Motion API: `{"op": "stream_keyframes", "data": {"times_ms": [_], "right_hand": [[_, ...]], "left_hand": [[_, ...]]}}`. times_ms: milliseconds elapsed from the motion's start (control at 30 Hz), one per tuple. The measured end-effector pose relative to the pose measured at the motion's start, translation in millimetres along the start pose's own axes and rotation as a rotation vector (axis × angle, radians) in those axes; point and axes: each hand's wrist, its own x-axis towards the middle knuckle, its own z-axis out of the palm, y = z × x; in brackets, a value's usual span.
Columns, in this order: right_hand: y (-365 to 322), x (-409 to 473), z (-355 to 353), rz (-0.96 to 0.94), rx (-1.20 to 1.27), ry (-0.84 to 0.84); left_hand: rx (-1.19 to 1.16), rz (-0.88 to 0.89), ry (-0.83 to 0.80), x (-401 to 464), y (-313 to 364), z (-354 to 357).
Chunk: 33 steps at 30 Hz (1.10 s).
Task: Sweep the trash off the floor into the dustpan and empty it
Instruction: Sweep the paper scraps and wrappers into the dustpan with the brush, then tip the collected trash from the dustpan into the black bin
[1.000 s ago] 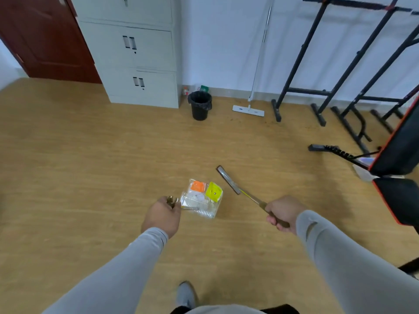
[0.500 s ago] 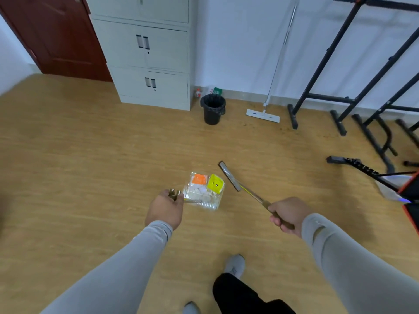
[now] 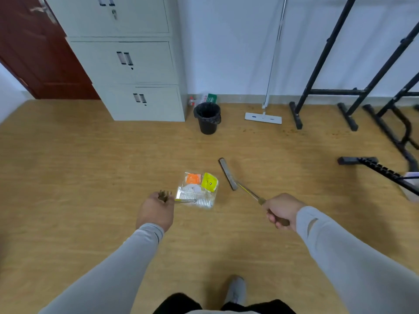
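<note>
My left hand [image 3: 156, 210] is shut on the handle of a clear plastic dustpan [image 3: 196, 198], held level above the wooden floor. In the pan lie an orange piece [image 3: 193, 178], a yellow piece [image 3: 209, 182] and a white piece [image 3: 193, 188]. My right hand [image 3: 281, 211] grips the wooden handle of a small broom whose dark head [image 3: 227, 173] points forward, just right of the pan. A black trash bin [image 3: 208, 117] with a black liner stands ahead by the wall.
A grey metal cabinet [image 3: 138, 71] stands left of the bin, a red-brown door [image 3: 34, 53] further left. A white flat mop [image 3: 264, 115] leans on the wall. Black metal racks [image 3: 353, 91] fill the right side. My shoe [image 3: 235, 291] shows at the bottom.
The bin, cabinet and mop have come nearer and lower in view as I walk toward them. Both hands keep their hold; pan and broom stay in the same pose.
</note>
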Motion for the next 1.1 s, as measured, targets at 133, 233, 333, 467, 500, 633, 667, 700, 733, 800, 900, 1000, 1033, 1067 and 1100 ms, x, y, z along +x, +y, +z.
{"op": "stream_keyframes", "data": {"times_ms": [133, 233, 333, 467, 500, 633, 667, 700, 733, 800, 900, 1000, 1033, 1067, 1100], "right_hand": [[-36, 19, -13, 0.021, -0.044, -0.016], [-65, 39, -16, 0.04, -0.028, -0.025], [-98, 59, -13, 0.06, -0.036, -0.02], [-146, 83, 2, 0.081, -0.064, 0.0], [-159, 89, 6, 0.083, -0.074, 0.007], [-211, 108, 24, 0.079, -0.067, 0.07], [-223, 112, 27, 0.077, -0.058, 0.072], [-233, 116, 29, 0.079, -0.046, 0.072], [-243, 119, 31, 0.086, -0.034, 0.078], [-263, 127, 32, 0.095, -0.014, 0.093], [-290, 142, 31, 0.092, 0.025, 0.102], [-314, 163, 25, 0.082, 0.058, 0.11], [-322, 171, 22, 0.077, 0.07, 0.113], [-329, 179, 18, 0.071, 0.084, 0.115], [-336, 187, 14, 0.063, 0.097, 0.116]], "left_hand": [[-0.013, -0.012, 0.009, 37, 21, 1], [-0.012, -0.003, 0.019, 70, 35, 0], [-0.013, 0.014, 0.013, 108, 47, -3], [0.01, 0.043, -0.011, 169, 56, -8], [0.007, 0.052, -0.019, 185, 57, -10], [0.029, 0.086, -0.053, 241, 65, -21], [0.03, 0.096, -0.054, 254, 69, -24], [0.034, 0.103, -0.051, 267, 73, -27], [0.037, 0.108, -0.047, 279, 76, -28], [0.038, 0.119, -0.046, 301, 85, -33], [0.024, 0.134, -0.052, 334, 97, -35], [0.037, 0.147, -0.037, 366, 116, -34], [0.034, 0.147, -0.037, 377, 124, -34], [0.027, 0.149, -0.035, 388, 133, -33], [0.016, 0.146, -0.035, 399, 143, -32]]}}
